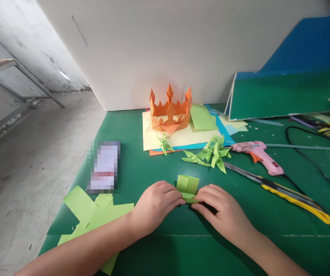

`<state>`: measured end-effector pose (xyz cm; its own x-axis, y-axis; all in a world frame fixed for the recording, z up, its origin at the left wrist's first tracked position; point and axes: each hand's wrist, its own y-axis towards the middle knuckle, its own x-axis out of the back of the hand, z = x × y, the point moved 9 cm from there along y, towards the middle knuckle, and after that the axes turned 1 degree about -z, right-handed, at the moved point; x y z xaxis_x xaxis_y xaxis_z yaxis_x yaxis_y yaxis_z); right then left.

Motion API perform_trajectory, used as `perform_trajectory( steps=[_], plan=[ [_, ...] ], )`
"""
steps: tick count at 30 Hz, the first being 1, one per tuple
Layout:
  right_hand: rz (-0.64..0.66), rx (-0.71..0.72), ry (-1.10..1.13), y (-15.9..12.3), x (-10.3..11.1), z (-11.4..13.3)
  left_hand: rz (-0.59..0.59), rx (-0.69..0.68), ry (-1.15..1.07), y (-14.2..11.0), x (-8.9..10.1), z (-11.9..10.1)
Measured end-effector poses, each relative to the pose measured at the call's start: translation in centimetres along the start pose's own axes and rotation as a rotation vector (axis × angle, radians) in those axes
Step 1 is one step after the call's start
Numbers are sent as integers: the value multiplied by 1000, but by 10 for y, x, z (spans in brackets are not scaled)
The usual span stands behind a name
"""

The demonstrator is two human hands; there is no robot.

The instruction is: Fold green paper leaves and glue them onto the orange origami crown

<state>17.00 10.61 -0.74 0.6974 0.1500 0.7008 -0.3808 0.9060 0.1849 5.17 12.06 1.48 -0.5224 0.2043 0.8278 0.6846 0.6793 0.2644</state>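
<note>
Between my hands is a small light-green paper piece (187, 184), creased down its middle and with its near edge folded up. My left hand (160, 205) pinches the left end of that fold. My right hand (218, 205) grips the right end between thumb and fingers. Just beyond the paper lies a cluster of folded green paper flowers (213, 153), and a single green flower (164, 143) sits further left. Under and beside my left forearm are several loose green paper sheets (107, 216).
An orange paper crown (170, 115) stands on stacked coloured sheets (150, 138) at the back. To the right lie a pink glue gun (258, 153) with its cord and a yellow-handled utility knife (294, 199). A blurred phone (105, 166) rests near the table's left edge.
</note>
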Motion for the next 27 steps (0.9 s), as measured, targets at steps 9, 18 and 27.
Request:
perform_trajectory(
  steps=[9, 18, 27],
  plan=[
    [-44, -34, -59, -1, -2, -1, -2, 66, -33, -2, -8, 11],
    [-84, -92, -198, -3, -3, -4, -21, 159, 59, -2, -9, 11],
    [-100, -107, -212, -4, -2, -5, 24, 161, 128, -2, -13, 10]
  ],
)
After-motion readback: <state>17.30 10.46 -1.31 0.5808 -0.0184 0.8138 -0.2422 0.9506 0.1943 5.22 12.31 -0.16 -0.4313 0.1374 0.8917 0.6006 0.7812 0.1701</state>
